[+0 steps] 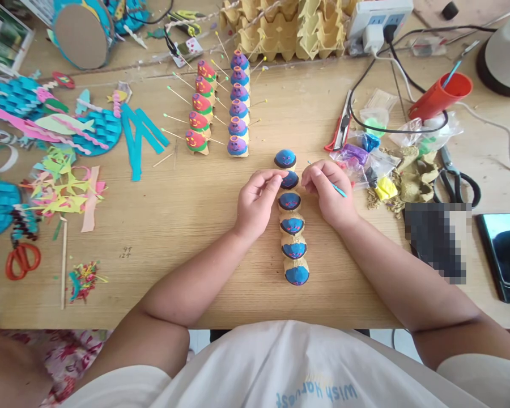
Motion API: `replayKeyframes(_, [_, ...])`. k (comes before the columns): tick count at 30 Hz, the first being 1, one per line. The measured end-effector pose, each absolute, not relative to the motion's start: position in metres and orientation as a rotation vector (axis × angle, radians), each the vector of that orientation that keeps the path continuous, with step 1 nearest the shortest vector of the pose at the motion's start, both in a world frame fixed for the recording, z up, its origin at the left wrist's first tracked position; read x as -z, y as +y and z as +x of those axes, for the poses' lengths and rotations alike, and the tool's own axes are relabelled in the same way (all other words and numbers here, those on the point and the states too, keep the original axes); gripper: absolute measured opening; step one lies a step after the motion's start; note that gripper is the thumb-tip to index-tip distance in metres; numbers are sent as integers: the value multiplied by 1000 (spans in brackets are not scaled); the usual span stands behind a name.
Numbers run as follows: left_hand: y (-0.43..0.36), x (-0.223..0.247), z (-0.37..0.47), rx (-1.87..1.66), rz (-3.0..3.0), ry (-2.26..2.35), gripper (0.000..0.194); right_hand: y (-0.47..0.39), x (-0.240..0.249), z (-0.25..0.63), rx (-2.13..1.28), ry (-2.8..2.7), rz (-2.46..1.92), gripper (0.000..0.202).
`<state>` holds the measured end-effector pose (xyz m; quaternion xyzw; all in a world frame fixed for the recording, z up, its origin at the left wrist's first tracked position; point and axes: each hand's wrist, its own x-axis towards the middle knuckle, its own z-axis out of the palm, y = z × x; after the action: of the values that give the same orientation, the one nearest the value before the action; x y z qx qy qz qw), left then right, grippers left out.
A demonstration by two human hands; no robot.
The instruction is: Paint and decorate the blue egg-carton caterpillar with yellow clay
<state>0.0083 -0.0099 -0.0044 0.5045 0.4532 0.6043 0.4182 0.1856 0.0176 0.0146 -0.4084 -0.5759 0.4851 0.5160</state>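
A column of several egg-carton cups topped with blue clay [292,225] lies on the wooden table, small faces on the domes. My left hand [255,201] is at the left side of the second cup from the top, thumb and forefinger pinched together at its edge; whatever is between them is too small to make out. On the right of the same cup, my right hand [328,191] is closed around a thin blue tool [339,191], whose end sticks out past the palm. Further back stand a red-and-green cup row [201,104] and a purple-and-blue cup row [238,109] with pins.
Clay bags [355,154], a box cutter [342,122], black scissors [457,181], a red cup [442,96] and a phone [504,255] are on the right. Paper crafts, blue strips [136,141] and orange scissors [22,260] cover the left. Egg cartons [276,34] and a power strip [380,17] stand behind.
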Motion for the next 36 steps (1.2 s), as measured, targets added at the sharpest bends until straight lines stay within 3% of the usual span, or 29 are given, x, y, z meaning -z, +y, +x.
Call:
replayKeyframes(9, [-9, 4, 11, -1543, 1168, 1213, 49, 18, -7, 189, -644, -1666, -1190, 53])
replayKeyframes(16, [-9, 3, 10, -1492, 1202, 1208, 49, 22, -1, 188, -735, -1744, -1148, 46])
replayKeyframes(21, [-9, 4, 10, -1477, 1182, 1149, 47, 19, -5, 187, -798, -1730, -1119, 54])
replayKeyframes(29, [-8, 7, 10, -1519, 1143, 1163, 48, 17, -8, 185, -1180, -1343, -1091, 57])
replayKeyframes(36, [-7, 3, 10, -1537, 1095, 1180, 50, 24, 3, 187, -1186, -1223, -1064, 50])
